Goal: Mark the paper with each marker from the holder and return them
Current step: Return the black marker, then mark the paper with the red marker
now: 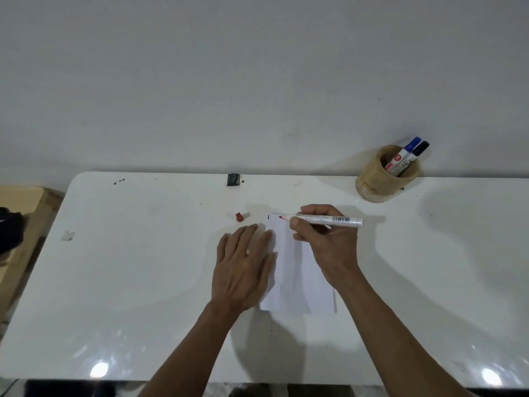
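Showing a barcode on the white barrel of the red-tipped marker (329, 220), its digits too small to read. Carrying a round red label and dark lettering on the two markers (406, 157) standing in the holder (380, 181), all blurred beyond reading.

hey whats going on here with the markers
A person's right hand holds an uncapped red marker with its tip at the top edge of a sheet of paper, near a short black mark. The left hand lies flat, pinning the paper's left side to the table. The red cap sits nearby, and two capped markers wait in the wooden holder.
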Demonstrator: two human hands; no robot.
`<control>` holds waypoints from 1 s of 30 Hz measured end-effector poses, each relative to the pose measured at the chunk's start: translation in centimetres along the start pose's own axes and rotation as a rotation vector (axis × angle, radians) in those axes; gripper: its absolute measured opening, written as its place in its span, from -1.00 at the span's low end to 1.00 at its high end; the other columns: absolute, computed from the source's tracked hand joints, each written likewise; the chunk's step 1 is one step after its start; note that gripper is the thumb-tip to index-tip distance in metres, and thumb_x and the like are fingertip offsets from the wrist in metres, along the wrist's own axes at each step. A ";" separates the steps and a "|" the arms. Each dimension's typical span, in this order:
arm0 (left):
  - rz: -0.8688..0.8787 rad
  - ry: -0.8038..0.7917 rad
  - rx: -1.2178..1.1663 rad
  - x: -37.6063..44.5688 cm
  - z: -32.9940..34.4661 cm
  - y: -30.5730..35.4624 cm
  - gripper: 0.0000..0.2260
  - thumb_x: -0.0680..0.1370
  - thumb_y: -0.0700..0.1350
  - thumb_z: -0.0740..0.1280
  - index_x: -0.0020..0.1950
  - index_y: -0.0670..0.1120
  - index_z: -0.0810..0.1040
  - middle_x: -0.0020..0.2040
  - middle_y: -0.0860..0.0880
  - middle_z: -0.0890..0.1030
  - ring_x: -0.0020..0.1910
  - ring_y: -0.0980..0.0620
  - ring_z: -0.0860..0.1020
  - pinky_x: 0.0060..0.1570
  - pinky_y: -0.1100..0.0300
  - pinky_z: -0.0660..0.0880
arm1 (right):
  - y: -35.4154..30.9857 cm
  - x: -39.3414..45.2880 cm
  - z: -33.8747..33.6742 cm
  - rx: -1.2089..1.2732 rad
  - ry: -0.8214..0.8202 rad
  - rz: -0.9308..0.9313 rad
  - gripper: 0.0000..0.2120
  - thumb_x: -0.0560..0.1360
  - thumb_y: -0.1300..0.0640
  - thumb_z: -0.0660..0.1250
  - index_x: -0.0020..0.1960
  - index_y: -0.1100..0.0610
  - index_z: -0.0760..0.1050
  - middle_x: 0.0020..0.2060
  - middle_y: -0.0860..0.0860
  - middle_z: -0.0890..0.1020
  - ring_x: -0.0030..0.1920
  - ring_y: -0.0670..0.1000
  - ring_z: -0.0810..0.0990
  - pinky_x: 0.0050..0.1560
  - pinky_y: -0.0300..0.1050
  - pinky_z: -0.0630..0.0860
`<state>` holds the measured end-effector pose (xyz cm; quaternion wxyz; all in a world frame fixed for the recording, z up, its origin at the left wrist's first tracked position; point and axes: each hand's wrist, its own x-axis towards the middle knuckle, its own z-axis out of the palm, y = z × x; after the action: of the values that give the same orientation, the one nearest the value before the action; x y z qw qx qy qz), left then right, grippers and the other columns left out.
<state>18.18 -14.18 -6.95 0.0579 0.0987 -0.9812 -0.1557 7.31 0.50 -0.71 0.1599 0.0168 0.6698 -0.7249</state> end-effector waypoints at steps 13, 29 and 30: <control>-0.033 -0.005 0.068 0.3 1.1 -0.8 -0.59 0.60 0.14 0.21 0.39 0.03 0.49 0.39 -0.13 0.51 0.37 -0.17 0.44 0.37 -0.15 0.34 | 4.7 4.2 1.4 -0.267 -0.014 -0.129 -0.83 0.37 0.28 0.59 -0.25 0.22 0.59 -0.27 0.20 0.73 -0.26 0.31 0.71 -0.24 0.32 0.63; -0.018 0.041 0.072 0.4 1.1 -0.8 -0.61 0.61 0.07 0.16 0.38 0.01 0.52 0.39 -0.14 0.51 0.38 -0.19 0.43 0.36 -0.17 0.34 | 5.9 4.9 1.5 -0.349 -0.006 -0.143 -0.78 0.37 0.23 0.59 -0.28 0.24 0.56 -0.28 0.13 0.74 -0.23 0.23 0.74 -0.22 0.21 0.65; -0.019 0.044 0.072 0.4 1.2 -0.8 -0.61 0.61 0.07 0.16 0.38 0.01 0.52 0.39 -0.14 0.51 0.38 -0.19 0.43 0.37 -0.17 0.34 | 5.9 5.0 1.5 -0.353 -0.006 -0.145 -0.79 0.37 0.23 0.59 -0.28 0.25 0.56 -0.28 0.13 0.74 -0.23 0.22 0.74 -0.22 0.20 0.65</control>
<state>17.78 -14.65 -8.27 0.0743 0.1133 -0.9836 -0.1188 4.40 -2.31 -7.44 0.1096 -0.0623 0.7856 -0.6058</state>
